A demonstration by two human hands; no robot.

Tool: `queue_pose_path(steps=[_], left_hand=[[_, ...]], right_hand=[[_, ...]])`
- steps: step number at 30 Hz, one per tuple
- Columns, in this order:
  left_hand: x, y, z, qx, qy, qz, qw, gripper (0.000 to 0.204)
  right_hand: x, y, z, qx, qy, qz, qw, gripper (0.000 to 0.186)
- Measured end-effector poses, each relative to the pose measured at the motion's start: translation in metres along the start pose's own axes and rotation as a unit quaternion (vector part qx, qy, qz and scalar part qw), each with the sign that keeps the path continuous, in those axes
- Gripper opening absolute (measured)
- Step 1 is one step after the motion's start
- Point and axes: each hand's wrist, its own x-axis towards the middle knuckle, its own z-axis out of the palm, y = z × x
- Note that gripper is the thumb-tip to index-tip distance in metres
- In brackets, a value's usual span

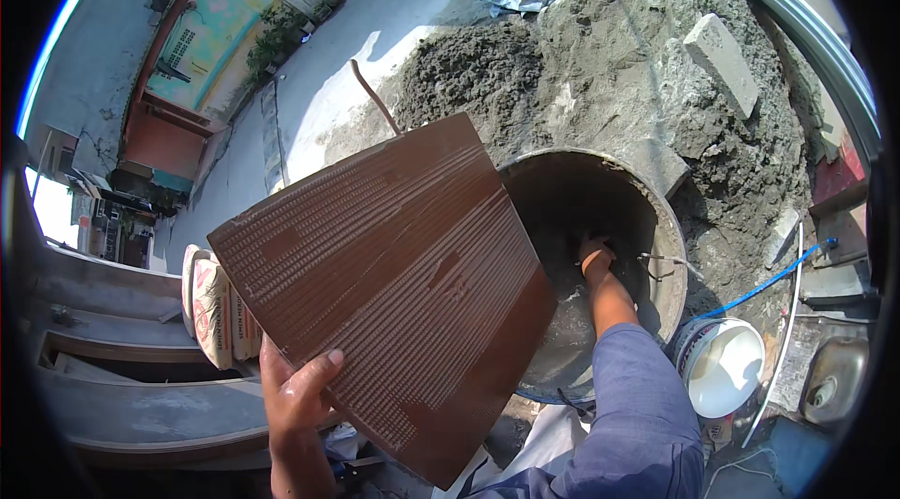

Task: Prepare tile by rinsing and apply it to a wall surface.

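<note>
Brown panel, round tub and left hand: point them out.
Brown panel (398,285), head view: middle of its broad face.
Round tub (667,295), head view: inner wall, right side.
Left hand (298,398), head view: around the thumb's base.

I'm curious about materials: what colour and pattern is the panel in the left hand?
The panel is brown with pale broken stripes, clearest in the head view.

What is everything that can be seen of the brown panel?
The brown panel is a flat, four-cornered slab, possibly ceramic tile. Fine pale ridges run across the face in rows, between smoother dark bands. It is held tilted; the left hand grips its near left edge, thumb over the face. It partly hides the round tub; whether they touch is unclear.
</note>
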Motion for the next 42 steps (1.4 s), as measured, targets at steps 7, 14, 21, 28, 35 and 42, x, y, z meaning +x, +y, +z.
queue_pose_path(steps=[7, 14, 21, 28, 35, 42], left_hand=[[0.000, -0.005, -0.007, 0.050, 0.042, -0.004, 0.998, 0.063], [-0.007, -0.022, -0.034, 0.040, 0.008, -0.050, 0.998, 0.065], [0.006, -0.059, -0.060, -0.080, -0.048, -0.039, 0.995, 0.064], [0.020, -0.097, -0.089, -0.139, -0.105, -0.054, 0.983, 0.059], [0.030, -0.127, -0.105, -0.126, -0.110, 0.027, 0.986, 0.061], [0.025, -0.148, -0.102, -0.226, -0.116, -0.016, 0.967, 0.066]], right_hand=[[-0.002, -0.008, 0.159, -0.001, -0.018, -0.023, 1.000, 0.053], [0.081, -0.077, 0.135, 0.218, -0.078, -0.129, 0.964, 0.055], [0.079, -0.034, 0.052, 0.524, -0.163, -0.055, 0.834, 0.055], [0.010, 0.111, -0.022, 0.770, -0.178, 0.069, 0.609, 0.056], [-0.072, 0.123, -0.130, 0.769, -0.128, 0.107, 0.617, 0.045], [-0.077, 0.180, -0.102, 0.834, -0.022, 0.138, 0.534, 0.047]])
